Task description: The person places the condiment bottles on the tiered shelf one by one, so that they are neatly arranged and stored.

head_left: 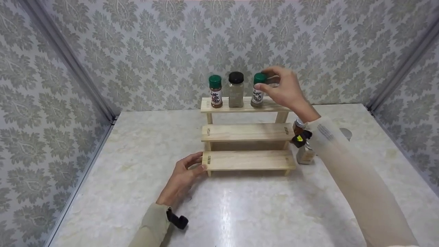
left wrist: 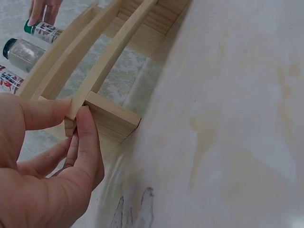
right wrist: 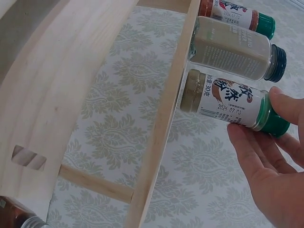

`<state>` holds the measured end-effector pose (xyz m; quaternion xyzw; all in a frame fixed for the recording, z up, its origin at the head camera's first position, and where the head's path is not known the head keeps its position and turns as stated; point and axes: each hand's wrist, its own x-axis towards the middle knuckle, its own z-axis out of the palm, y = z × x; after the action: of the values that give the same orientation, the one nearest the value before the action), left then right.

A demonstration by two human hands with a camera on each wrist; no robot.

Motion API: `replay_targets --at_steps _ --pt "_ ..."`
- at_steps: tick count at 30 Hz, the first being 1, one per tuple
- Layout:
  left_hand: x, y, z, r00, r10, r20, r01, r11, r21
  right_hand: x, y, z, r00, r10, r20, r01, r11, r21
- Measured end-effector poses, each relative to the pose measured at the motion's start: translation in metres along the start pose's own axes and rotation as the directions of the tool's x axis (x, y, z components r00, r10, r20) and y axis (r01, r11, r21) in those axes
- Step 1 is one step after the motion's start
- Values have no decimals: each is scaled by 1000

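Note:
A three-tier wooden rack stands on the table. My left hand pinches the left end of its lowest shelf between thumb and fingers. At the right part of the top shelf, my right hand grips a spice jar by its green cap. That jar stands upright, its base at the shelf board, with a white label and pale brown powder inside. Left of it stands a black-capped glass jar of greyish powder. Farther left is another green-capped spice jar with reddish contents.
Beside the rack's right side, partly behind the right wrist's black camera, stand a brown bottle and a pale, boxy container. The middle shelf holds nothing. Patterned wall covering rises behind the marbled table.

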<state>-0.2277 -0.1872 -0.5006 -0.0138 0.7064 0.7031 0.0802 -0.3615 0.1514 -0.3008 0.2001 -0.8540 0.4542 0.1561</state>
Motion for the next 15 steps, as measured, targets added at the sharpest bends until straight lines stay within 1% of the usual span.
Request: replay_targets --at_steps 5,10,15 --pt "-1 -1 -1 1000 11 20 -10 1000 -22 -1 1 2 1000 -9 -5 9 1000 2" --pt "0 -1 1 1000 -10 8 10 999 -43 -3 1 2 1000 3 -8 -3 1000 6" --pt "-1 -1 0 1000 10 -1 -10 1000 -7 -2 -1 1 1000 24 16 -24 1000 1"
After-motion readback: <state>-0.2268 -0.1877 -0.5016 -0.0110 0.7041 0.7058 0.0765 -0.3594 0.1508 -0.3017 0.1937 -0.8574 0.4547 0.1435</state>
